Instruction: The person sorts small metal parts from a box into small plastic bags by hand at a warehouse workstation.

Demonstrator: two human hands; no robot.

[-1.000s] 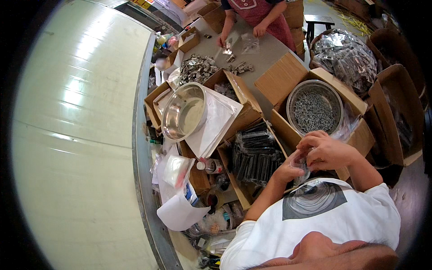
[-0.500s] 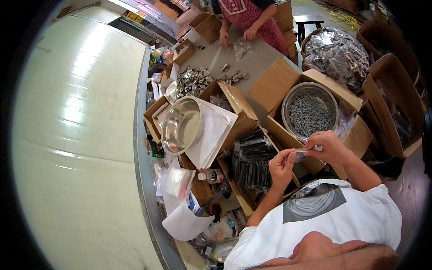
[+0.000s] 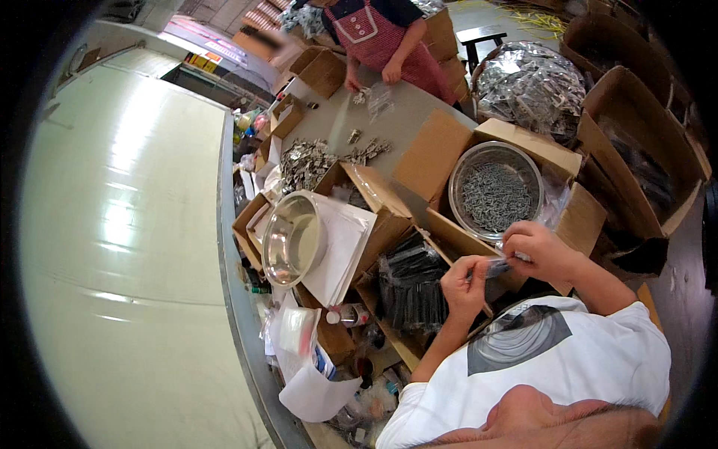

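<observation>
Between my two hands a small see-through plastic bag [image 3: 496, 266] is stretched. My left hand [image 3: 464, 286] pinches its left end between thumb and fingers. At the other end, my right hand [image 3: 544, 253] is closed on the bag, with a small pale piece [image 3: 522, 257] showing at its fingers; I cannot make out what that piece is. Just beyond my hands a steel bowl [image 3: 454, 200] full of grey screws [image 3: 495, 196] rests in an open cardboard box [image 3: 432, 153]. Left of my left hand, black strips in plastic [image 3: 410, 288] fill another box.
A second steel bowl [image 3: 293, 238] tilts on white sheets [image 3: 345, 247] to the left. Small metal parts [image 3: 305, 165] are heaped on the grey table [image 3: 407, 112]. Across it stands a co-worker [image 3: 381, 37] in a red apron. A bulging sack [image 3: 531, 86] and cartons [image 3: 636, 142] line the right.
My hands have moved slightly apart and a little lower, with more of the bag showing between them. The whole view has shifted, so the table things sit further left.
</observation>
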